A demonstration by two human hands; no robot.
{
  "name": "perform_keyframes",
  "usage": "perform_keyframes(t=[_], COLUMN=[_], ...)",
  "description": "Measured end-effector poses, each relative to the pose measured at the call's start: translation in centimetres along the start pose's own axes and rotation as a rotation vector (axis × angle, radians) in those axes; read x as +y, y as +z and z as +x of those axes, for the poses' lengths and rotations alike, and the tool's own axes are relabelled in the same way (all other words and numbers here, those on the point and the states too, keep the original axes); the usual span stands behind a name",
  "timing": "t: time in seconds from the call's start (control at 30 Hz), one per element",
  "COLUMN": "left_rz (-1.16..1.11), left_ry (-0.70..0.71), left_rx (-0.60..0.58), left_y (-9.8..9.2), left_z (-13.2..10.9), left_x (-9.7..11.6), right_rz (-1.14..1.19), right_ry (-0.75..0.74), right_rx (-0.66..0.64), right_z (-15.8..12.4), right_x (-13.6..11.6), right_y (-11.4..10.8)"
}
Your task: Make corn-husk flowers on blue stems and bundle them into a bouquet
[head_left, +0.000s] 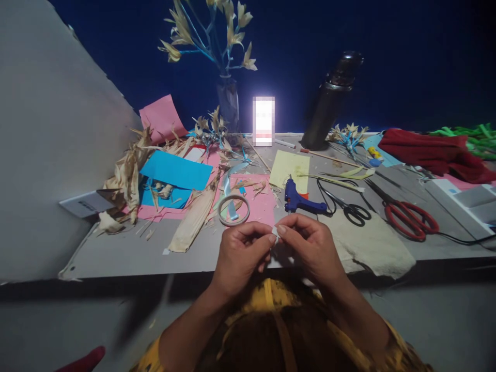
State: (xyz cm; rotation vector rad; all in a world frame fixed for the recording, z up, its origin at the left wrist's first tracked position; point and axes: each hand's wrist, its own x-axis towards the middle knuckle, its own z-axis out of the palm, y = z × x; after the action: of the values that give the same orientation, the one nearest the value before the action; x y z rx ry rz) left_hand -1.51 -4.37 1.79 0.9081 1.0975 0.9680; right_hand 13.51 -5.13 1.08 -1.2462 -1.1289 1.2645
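My left hand point(240, 250) and my right hand point(308, 248) meet over the near edge of the grey table point(127, 250). Together their fingertips pinch a small pale strip point(275, 233), perhaps tape or husk. Just beyond the left hand lies a roll of tape point(233, 209) on pink paper point(261, 204). A blue glue gun point(300, 200) rests just beyond the right hand. A tan cloth point(374, 245) lies to the right of the right hand.
Black scissors point(349, 206) and red scissors point(411, 219) lie at the right. Dried husks point(127, 178), blue paper point(176, 171) and yellow paper point(290, 168) cover the middle. A vase of husk flowers point(228, 103), a dark bottle point(331, 103) and red fabric point(434, 150) stand at the back.
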Motion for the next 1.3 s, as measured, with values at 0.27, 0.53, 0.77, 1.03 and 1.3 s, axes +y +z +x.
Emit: perform_keyframes(t=[0.27, 0.53, 0.77, 1.03, 1.3], left_rz=[0.115, 0.176, 0.176, 0.154, 0.193], left_ry=[0.062, 0.130, 0.188, 0.214, 0.230], left_rx=[-0.003, 0.006, -0.008, -0.034, -0.012], left_y=[-0.22, 0.04, 0.06, 0.00, 0.03], left_z=[-0.39, -0.71, -0.62, -0.55, -0.50], left_x=[0.02, 0.35, 0.48, 0.51, 0.56], right_rz=[0.059, 0.087, 0.055, 0.064, 0.049], right_ry=[0.040, 0.043, 0.031, 0.044, 0.029], right_rx=[-0.028, -0.041, -0.034, -0.040, -0.036], right_z=[0.01, 0.03, -0.08, 0.17, 0.02], right_x=[0.04, 0.10, -0.17, -0.19, -0.09], right_y=[0.12, 0.02, -0.02, -0.11, -0.05])
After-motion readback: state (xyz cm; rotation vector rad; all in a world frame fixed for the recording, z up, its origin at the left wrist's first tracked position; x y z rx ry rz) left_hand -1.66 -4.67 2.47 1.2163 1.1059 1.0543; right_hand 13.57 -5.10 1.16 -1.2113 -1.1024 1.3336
